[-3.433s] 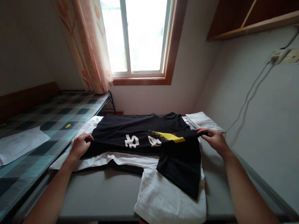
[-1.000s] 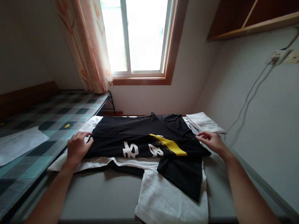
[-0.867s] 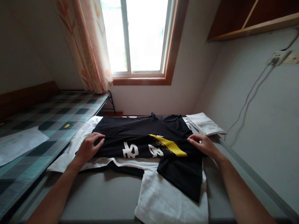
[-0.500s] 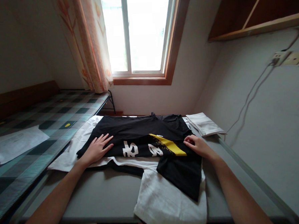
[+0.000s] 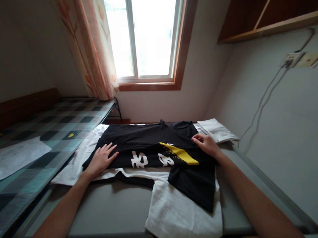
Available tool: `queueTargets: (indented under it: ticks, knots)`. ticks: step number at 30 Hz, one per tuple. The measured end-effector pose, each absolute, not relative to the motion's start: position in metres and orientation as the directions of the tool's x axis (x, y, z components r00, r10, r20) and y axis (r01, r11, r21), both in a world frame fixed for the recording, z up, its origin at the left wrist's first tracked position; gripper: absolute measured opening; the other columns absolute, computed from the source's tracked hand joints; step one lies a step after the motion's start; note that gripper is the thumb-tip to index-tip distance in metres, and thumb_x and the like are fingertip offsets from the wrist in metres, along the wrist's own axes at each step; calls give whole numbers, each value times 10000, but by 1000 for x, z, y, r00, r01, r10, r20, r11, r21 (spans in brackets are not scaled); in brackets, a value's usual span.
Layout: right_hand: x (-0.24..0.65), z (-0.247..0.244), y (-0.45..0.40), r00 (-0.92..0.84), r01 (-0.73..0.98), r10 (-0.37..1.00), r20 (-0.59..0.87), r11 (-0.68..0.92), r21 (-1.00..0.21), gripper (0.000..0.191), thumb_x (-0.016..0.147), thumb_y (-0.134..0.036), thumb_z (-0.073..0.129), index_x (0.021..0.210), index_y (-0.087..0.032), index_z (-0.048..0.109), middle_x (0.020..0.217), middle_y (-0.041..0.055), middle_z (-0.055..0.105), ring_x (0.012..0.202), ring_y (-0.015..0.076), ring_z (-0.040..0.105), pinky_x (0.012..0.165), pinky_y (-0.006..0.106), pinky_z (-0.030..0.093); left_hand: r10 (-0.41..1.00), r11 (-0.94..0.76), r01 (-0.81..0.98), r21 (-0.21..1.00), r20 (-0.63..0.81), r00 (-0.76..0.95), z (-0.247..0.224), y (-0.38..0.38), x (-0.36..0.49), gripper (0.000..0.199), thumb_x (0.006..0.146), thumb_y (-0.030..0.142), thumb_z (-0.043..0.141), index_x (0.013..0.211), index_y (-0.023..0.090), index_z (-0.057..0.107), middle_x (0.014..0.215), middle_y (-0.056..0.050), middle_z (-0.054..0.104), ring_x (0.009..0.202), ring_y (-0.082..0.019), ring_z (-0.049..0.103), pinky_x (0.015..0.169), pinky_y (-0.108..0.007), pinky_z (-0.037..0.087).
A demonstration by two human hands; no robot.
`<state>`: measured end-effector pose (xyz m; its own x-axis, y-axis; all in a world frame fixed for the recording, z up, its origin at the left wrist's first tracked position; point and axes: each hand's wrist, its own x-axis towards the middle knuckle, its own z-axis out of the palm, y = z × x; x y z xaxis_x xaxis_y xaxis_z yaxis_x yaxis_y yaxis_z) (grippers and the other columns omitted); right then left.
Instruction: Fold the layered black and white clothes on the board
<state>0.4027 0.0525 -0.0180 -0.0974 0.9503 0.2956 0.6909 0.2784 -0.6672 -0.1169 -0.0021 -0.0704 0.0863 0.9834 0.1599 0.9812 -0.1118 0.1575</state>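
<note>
Grey tabletop (image 5: 113, 215) below a bright window (image 5: 154, 34), floral curtain (image 5: 93, 51) bunched at its left side, and a plaid mattress (image 5: 92, 115) running along the left with some white papers (image 5: 19, 156) on it. What I've got laid out is a black T-shirt (image 5: 146, 134), spread sideways across the middle of the tabletop on top of a white garment (image 5: 185, 210), part of which hangs over the near edge. White characters (image 5: 139, 159) and a yellow stripe (image 5: 180, 154) face up, and one black sleeve (image 5: 194, 184) points toward me over the white stuff. My left hand (image 5: 102, 159) is palm down on the left part of the tee, fingers spread, so that grip is wide and has hold of nothing. My right hand (image 5: 206, 145) is at the other end with fingers loosely bent; honestly can't tell from my feed whether that grip has any fabric pinched. Just beyond it sits a folded white cloth (image 5: 218, 130), near the far right corner.
</note>
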Motion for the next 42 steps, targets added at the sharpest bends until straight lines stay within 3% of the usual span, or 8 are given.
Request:
queueTargets:
  ticks: [8,14,26,33,38,42]
  knots:
    - [381,4,134,-10,507,975,224,198,-839,127,704,-316,712,736,-194,702,731,39,718,692,178,623,645,276,501,985,-114,981,159,147,90,-66,-2,-115,623,948,574,381,1441,220,522,1551,-99,429,1461,-317,324,1166,-479,267]
    - [370,11,181,186,249,982,-35,-81,-965,125,713,-85,735,796,-155,673,767,49,702,569,115,617,551,227,520,983,-112,980,167,161,85,-69,0,-116,604,940,575,408,1422,237,545,1536,-90,452,1445,-324,351,1166,-490,270]
    - [353,-10,219,188,48,937,-295,-309,-950,262,740,-114,777,953,-114,624,894,128,685,612,186,694,497,310,615,972,-131,976,173,214,93,-72,0,-118,582,935,580,441,1399,253,570,1498,-88,503,1419,-311,394,1158,-474,297]
    - [350,-15,223,201,-84,937,-287,-275,-958,220,764,-102,745,927,-141,603,926,97,653,684,158,684,629,305,650,974,-118,980,161,212,83,-72,0,-117,587,939,588,430,1403,255,569,1495,-86,507,1416,-314,395,1157,-469,291]
    - [347,-12,219,204,-173,948,-245,-212,-962,128,822,-86,654,826,-194,584,769,31,627,723,130,669,691,237,639,974,-128,979,161,205,94,-72,0,-118,599,942,595,419,1404,243,569,1498,-98,501,1417,-319,390,1160,-477,281]
    - [351,-13,210,191,-201,955,-226,-187,-962,120,845,-93,623,788,-191,582,734,39,639,733,127,675,733,240,637,973,-122,979,164,215,85,-73,0,-117,591,939,598,424,1403,262,568,1493,-87,508,1413,-314,397,1159,-473,284]
